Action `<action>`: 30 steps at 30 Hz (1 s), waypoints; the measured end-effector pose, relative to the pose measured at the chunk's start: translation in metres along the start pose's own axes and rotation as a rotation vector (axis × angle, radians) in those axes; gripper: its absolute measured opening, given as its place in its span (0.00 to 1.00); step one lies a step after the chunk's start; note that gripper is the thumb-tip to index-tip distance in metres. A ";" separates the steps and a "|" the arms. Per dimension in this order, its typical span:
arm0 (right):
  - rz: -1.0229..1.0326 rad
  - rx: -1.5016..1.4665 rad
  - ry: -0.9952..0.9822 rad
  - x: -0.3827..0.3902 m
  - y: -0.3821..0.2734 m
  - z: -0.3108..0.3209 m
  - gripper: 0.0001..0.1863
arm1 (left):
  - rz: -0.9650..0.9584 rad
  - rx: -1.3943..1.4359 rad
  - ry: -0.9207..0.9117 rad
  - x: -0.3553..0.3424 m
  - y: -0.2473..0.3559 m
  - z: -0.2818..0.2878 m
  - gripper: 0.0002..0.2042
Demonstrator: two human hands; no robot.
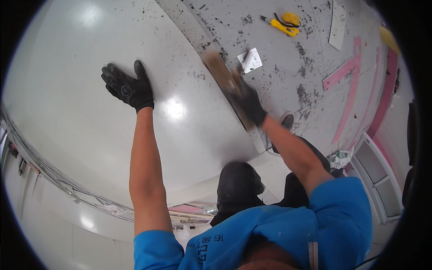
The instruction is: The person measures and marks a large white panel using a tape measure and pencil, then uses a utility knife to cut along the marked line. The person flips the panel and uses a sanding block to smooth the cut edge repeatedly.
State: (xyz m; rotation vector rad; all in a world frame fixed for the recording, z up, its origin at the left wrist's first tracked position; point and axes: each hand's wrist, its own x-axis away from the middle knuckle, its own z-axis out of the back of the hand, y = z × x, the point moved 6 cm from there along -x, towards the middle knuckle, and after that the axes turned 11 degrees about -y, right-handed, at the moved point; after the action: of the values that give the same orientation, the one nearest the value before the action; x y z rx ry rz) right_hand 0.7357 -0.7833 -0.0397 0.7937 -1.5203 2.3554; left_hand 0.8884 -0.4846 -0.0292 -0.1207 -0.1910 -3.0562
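Head view: left hand fingers apart, bracing the panel; right hand, seemingly clamped on wooden block, should press evenly.

Markings: dark characters printed on the front of my blue shirt, toward my left, seen at a slant. A round emblem on the back of my left glove, its detail too small to read. Green-and-white package, right: printing illegible.
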 end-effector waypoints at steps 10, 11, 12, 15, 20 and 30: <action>0.178 0.040 0.035 -0.194 -0.091 0.032 0.39 | -0.042 -0.032 0.061 0.004 -0.004 -0.002 0.40; 0.158 -0.072 -0.016 -0.244 -0.127 0.043 0.41 | -0.045 -0.036 0.080 0.007 -0.008 -0.002 0.41; 0.099 -0.232 0.045 -0.279 -0.162 0.063 0.45 | -0.053 -0.004 0.053 0.002 -0.002 -0.001 0.41; 0.260 -0.090 0.132 -0.319 -0.192 0.085 0.46 | -0.080 -0.046 0.087 -0.005 0.003 -0.002 0.41; 0.065 -0.032 -0.068 -0.144 -0.071 0.028 0.41 | -0.048 -0.084 0.089 -0.005 -0.008 -0.002 0.38; -0.234 -0.100 -0.091 0.213 0.125 -0.034 0.30 | -0.028 -0.124 0.194 0.026 -0.027 -0.013 0.38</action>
State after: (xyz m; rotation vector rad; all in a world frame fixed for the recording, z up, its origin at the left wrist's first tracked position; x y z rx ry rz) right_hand 0.4903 -0.8287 -0.0292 1.0059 -1.4771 2.0853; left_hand 0.8594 -0.4617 -0.0435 0.1721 0.0099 -3.0805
